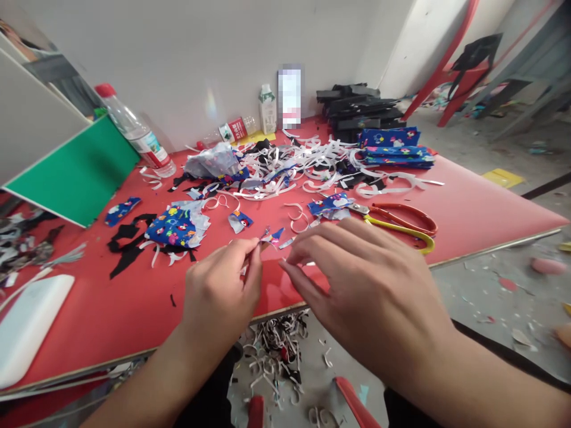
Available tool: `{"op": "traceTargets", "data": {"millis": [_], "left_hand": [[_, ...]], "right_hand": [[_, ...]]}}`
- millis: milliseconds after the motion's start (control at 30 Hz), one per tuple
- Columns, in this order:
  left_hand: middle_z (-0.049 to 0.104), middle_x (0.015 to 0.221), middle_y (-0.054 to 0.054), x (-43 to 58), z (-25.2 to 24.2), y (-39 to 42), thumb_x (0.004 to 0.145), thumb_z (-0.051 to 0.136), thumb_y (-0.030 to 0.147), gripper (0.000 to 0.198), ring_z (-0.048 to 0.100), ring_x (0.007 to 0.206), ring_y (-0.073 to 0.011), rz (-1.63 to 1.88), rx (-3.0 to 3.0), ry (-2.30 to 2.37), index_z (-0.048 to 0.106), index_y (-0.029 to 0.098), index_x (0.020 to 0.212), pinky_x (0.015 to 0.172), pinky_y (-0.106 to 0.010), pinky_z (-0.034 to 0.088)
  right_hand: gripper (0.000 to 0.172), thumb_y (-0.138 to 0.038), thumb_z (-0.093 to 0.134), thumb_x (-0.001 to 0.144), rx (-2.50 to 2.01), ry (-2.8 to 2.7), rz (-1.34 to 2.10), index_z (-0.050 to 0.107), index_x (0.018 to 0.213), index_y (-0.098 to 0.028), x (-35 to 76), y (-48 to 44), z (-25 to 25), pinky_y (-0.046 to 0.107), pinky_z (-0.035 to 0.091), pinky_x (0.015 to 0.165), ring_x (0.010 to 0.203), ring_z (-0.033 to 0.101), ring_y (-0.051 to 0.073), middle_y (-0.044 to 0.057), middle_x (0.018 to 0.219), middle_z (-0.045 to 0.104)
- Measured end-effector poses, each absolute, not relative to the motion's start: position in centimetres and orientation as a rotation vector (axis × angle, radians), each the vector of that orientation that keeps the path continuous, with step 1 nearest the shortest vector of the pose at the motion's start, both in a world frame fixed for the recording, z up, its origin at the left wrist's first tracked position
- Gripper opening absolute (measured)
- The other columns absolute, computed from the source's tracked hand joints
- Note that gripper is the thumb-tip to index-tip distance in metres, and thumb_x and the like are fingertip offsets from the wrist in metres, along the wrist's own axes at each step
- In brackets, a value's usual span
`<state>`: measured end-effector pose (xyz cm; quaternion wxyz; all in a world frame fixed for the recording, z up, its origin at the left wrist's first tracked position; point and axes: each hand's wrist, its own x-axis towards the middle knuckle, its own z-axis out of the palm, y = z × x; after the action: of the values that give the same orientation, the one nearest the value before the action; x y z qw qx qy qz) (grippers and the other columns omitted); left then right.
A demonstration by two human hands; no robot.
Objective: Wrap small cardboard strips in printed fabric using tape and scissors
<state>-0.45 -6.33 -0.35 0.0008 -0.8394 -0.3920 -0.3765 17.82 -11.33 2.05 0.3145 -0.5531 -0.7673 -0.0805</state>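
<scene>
My left hand, over the front edge of the red table, pinches a small blue patterned fabric scrap between thumb and forefinger. Close on its right, my right hand has thumb and fingertips drawn together. Something pale shows at those tips, too small to make out. Beyond the hands lie a folded blue patterned fabric piece and scissors with one red and one yellow handle. A curled white strip rests between these and the left hand.
White strips and black scraps heap across the table. Blue patterned bundles lie before a black stack. A plastic bottle, a carton and a lit phone stand behind. Scraps litter the floor.
</scene>
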Motion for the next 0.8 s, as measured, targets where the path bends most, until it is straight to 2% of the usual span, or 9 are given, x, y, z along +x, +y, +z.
{"op": "traceTargets", "data": {"millis": [133, 267, 333, 467, 567, 667, 800], "left_hand": [[0.081, 0.084, -0.01, -0.9, -0.7, -6.3, 0.1, 0.061, 0.012, 0.017, 0.077, 0.069, -0.0194, -1.072, -2.63, -1.098, 0.075, 0.005, 0.107, 0.062, -0.031, 0.053], [0.084, 0.104, -0.017, -1.3, -0.8, -5.8, 0.1, 0.058, 0.006, 0.03, 0.082, 0.082, -0.0231, -1.041, -2.6, -1.029, 0.069, 0.0, 0.127, 0.071, -0.032, 0.06], [0.084, 0.104, -0.017, -1.4, -0.7, -5.6, 0.1, 0.058, 0.005, 0.028, 0.083, 0.086, -0.0243, -1.042, -2.62, -1.015, 0.071, -0.001, 0.124, 0.075, -0.033, 0.062], [0.084, 0.101, -0.017, -1.4, -0.3, -5.7, 0.1, 0.059, 0.008, 0.021, 0.083, 0.087, -0.0255, -1.053, -2.614, -1.05, 0.074, 0.001, 0.113, 0.078, -0.033, 0.064], [0.083, 0.106, -0.018, -1.4, -0.3, -5.9, 0.099, 0.058, 0.005, 0.024, 0.083, 0.092, -0.025, -1.047, -2.614, -1.026, 0.073, -0.001, 0.116, 0.084, -0.032, 0.064], [0.082, 0.114, -0.018, -1.3, -0.3, -5.9, 0.098, 0.055, 0.0, 0.031, 0.082, 0.102, -0.0241, -1.034, -2.657, -0.975, 0.071, -0.001, 0.125, 0.092, -0.03, 0.063], [0.084, 0.105, -0.016, -1.2, 0.1, -6.0, 0.099, 0.059, 0.007, 0.023, 0.082, 0.098, -0.023, -1.131, -2.726, -1.105, 0.074, 0.002, 0.116, 0.09, -0.029, 0.063]], "right_hand": [[0.009, -0.02, 0.076, 0.087, -1.565, -1.93, 0.276, 0.069, 0.082, -0.022, 17.6, -11.0, 1.6, 0.031, 0.043, 0.058, 0.063, 0.068, 0.018, -0.002, 0.078, 0.074], [0.013, -0.037, 0.075, 0.091, -1.734, -1.777, 0.502, 0.069, 0.089, -0.025, 17.7, -10.3, 1.7, 0.029, 0.036, 0.055, 0.058, 0.064, 0.017, -0.004, 0.072, 0.073], [0.018, -0.044, 0.074, 0.092, -1.781, -1.76, 0.539, 0.069, 0.096, -0.027, 17.8, -10.1, 1.8, 0.029, 0.032, 0.054, 0.053, 0.059, 0.016, -0.005, 0.066, 0.069], [0.019, -0.046, 0.069, 0.096, -1.799, -1.777, 0.607, 0.068, 0.102, -0.028, 17.9, -10.1, 2.1, 0.028, 0.028, 0.054, 0.051, 0.053, 0.015, -0.006, 0.062, 0.065], [0.025, -0.047, 0.067, 0.097, -1.796, -1.73, 0.653, 0.067, 0.113, -0.027, 17.9, -10.1, 2.1, 0.028, 0.028, 0.055, 0.051, 0.051, 0.016, -0.007, 0.058, 0.062], [0.027, -0.042, 0.064, 0.1, -1.734, -1.753, 0.691, 0.072, 0.122, -0.029, 17.9, -10.0, 2.1, 0.028, 0.029, 0.055, 0.046, 0.044, 0.013, -0.008, 0.055, 0.057], [0.032, -0.039, 0.064, 0.1, -1.624, -1.788, 0.689, 0.078, 0.127, -0.033, 18.1, -10.1, 2.0, 0.027, 0.029, 0.054, 0.045, 0.036, 0.012, -0.009, 0.05, 0.047]]}}
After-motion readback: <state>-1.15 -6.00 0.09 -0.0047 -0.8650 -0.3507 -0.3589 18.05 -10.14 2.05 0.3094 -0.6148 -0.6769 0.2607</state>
